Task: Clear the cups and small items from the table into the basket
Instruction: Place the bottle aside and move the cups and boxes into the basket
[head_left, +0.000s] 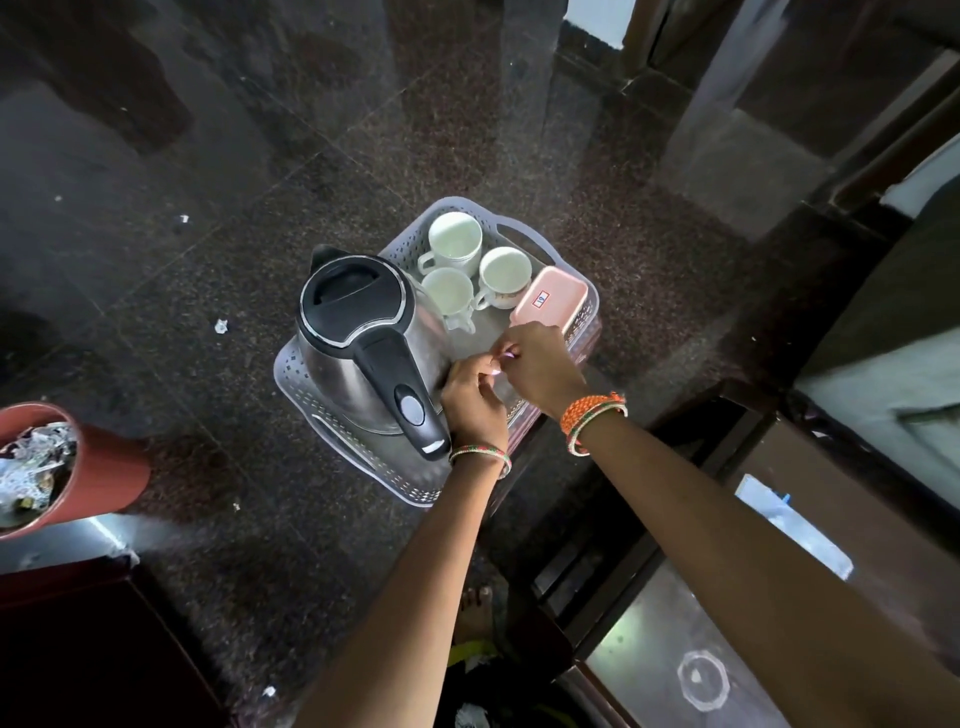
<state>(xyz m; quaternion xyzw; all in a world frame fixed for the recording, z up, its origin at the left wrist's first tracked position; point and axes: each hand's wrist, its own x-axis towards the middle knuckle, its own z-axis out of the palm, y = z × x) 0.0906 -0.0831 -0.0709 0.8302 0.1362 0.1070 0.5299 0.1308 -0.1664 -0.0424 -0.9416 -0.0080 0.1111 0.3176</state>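
A pale perforated plastic basket (291, 374) holds a steel electric kettle (363, 338) with a black lid and handle. Behind the kettle stand three white cups (454, 239) (504, 270) (448, 292), and a pink lidded box (550, 301) lies at the basket's right side. My left hand (472, 402) and my right hand (543, 371) meet over the basket just right of the kettle handle. Their fingers are curled and the fingertips pinch together at a small pale item (500, 364) that is too small to make out.
The basket rests on a small dark stand above a speckled dark stone floor (208, 234). A reddish bin (78, 467) full of crumpled foil stands at the left. Dark wooden furniture with glass panels (727, 597) runs along the right. Paper scraps lie on the floor.
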